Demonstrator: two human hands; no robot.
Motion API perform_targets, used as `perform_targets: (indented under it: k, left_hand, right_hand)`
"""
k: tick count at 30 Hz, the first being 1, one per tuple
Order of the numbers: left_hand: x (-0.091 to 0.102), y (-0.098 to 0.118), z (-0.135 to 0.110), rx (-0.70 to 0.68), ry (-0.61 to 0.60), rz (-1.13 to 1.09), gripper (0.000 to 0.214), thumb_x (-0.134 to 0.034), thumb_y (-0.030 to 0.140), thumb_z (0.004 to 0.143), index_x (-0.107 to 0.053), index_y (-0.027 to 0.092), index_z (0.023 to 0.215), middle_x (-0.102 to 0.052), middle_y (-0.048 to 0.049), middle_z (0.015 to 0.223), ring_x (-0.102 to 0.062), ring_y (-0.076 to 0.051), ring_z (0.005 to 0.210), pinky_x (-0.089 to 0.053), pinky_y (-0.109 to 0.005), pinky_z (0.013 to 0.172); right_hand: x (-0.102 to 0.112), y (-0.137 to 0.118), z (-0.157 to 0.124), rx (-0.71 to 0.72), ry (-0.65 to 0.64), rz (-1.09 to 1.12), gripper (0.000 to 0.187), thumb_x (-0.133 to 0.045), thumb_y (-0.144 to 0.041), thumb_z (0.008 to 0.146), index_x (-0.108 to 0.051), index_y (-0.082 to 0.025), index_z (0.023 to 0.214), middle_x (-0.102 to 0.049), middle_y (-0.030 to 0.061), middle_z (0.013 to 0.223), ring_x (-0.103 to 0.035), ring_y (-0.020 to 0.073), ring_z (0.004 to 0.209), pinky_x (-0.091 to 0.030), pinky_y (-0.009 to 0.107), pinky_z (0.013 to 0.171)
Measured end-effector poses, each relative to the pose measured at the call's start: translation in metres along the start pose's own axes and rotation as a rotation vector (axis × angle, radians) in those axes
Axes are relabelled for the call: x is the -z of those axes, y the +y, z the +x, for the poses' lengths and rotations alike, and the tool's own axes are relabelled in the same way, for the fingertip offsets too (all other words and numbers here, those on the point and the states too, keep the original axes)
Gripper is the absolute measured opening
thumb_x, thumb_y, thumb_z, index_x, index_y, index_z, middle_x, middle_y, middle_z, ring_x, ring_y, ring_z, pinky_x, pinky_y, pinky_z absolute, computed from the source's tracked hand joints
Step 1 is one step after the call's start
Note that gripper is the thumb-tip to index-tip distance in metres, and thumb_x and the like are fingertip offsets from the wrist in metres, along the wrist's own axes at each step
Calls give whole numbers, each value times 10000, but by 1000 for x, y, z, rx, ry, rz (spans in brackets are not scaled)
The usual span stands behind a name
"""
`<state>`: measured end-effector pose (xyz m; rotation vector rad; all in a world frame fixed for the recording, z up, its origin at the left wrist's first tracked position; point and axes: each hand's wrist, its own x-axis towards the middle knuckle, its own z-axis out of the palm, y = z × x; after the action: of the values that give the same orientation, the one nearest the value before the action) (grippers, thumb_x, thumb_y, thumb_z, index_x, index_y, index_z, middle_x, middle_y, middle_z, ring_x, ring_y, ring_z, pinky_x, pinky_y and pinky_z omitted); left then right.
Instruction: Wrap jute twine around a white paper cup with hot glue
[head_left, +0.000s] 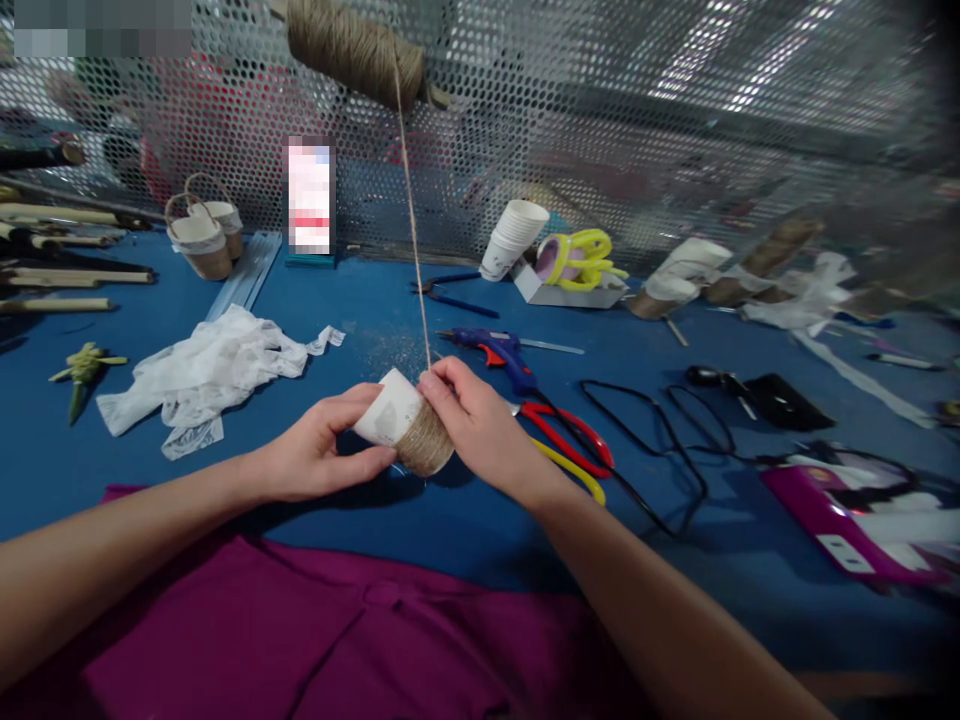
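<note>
A white paper cup (389, 408) lies tilted between my hands, its lower part wrapped in brown twine (424, 440). My left hand (324, 445) grips the cup at its bare white end, thumb below and fingers above. On the wrapped end, my right hand (474, 418) is closed, with thumb and fingers pinched where the twine strand (415, 235) meets the cup. That strand runs taut up to a large twine spool (352, 50) hanging on the mesh. Just beyond my right hand lies a blue hot glue gun (504, 355).
Red-handled scissors (570, 440) and a black cable (694, 480) lie to the right. White lace (210, 370) is heaped at left, near small twine-wrapped baskets (201, 245). Stacked paper cups (512, 238), pliers (457, 300) and a phone (309, 195) stand or lie toward the perforated metal screen (600, 120).
</note>
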<state>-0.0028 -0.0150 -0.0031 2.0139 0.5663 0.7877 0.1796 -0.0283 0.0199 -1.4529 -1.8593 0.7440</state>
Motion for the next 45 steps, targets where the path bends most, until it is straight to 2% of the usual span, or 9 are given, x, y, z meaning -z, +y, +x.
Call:
perform_targets:
  k: [4, 7, 11, 15, 24, 33, 39, 41, 45]
  left_hand:
    - [0, 0, 0, 35, -27, -2, 152, -560, 224, 768, -594, 126, 880, -590, -86, 996, -503, -198, 976, -380, -334, 910]
    - [0, 0, 1, 162, -34, -67, 309, -603, 273, 738, -559, 118, 1003, -583, -93, 1044, -515, -207, 974, -393, -348, 892]
    - [-1, 3, 2, 391, -26, -271, 324, -594, 330, 733, -571, 99, 958, -623, -70, 886, -562, -173, 790, -440, -299, 732]
    - [-4, 5, 4, 499, 47, -409, 279, -607, 292, 692, -575, 97, 889, -618, -36, 796, -548, -138, 706, -419, -260, 671]
    - [-10, 5, 6, 565, 158, -379, 160, -582, 262, 657, -562, 117, 723, -535, 23, 634, -469, -97, 579, -357, -216, 558]
    - [-13, 4, 5, 545, 197, -396, 120, -560, 219, 637, -554, 116, 701, -507, 38, 595, -438, -84, 551, -346, -211, 539]
    - [-13, 9, 7, 579, 189, -488, 129, -579, 164, 607, -580, 116, 727, -589, 0, 670, -524, -119, 633, -425, -264, 664]
    - [-13, 11, 7, 593, 176, -527, 125, -590, 157, 594, -587, 118, 713, -607, -10, 682, -542, -126, 649, -436, -274, 689]
    - [-14, 13, 8, 608, 160, -559, 174, -602, 160, 593, -603, 115, 761, -639, -28, 735, -569, -142, 687, -446, -293, 732]
  right_hand:
    - [-2, 3, 0, 34, 35, -61, 199, -354, -336, 883, -384, -213, 730, -465, -17, 670, -432, 121, 596, -339, 270, 556]
    - [-2, 4, -1, 85, 77, -161, 176, -361, -328, 880, -382, -214, 747, -478, -2, 686, -435, 129, 605, -342, 277, 566]
    - [-7, 4, -3, 167, 86, -281, 151, -356, -303, 880, -393, -212, 765, -500, 26, 739, -454, 145, 655, -359, 295, 610]
    - [-14, 2, -6, 191, 41, -342, 148, -336, -296, 880, -407, -205, 786, -505, 49, 797, -476, 162, 700, -379, 307, 627]
    - [-22, 0, -11, 265, 22, -411, 188, -295, -292, 882, -442, -193, 818, -505, 80, 833, -494, 181, 723, -410, 312, 611]
    - [-23, -3, -12, 265, 42, -401, 178, -319, -291, 875, -455, -192, 817, -524, 79, 840, -500, 169, 703, -414, 309, 601]
    - [-8, -8, 3, 182, 26, -56, 157, -430, -294, 848, -519, -170, 888, -579, 64, 886, -529, 153, 807, -425, 307, 722]
    - [-3, -9, 18, 83, -17, 127, 218, -430, -334, 852, -546, -167, 930, -601, 55, 893, -532, 123, 705, -433, 274, 626]
    - [6, -14, 56, -75, -131, 512, 202, -462, -335, 846, -554, -159, 887, -605, 55, 933, -437, 47, 470, -322, 214, 389]
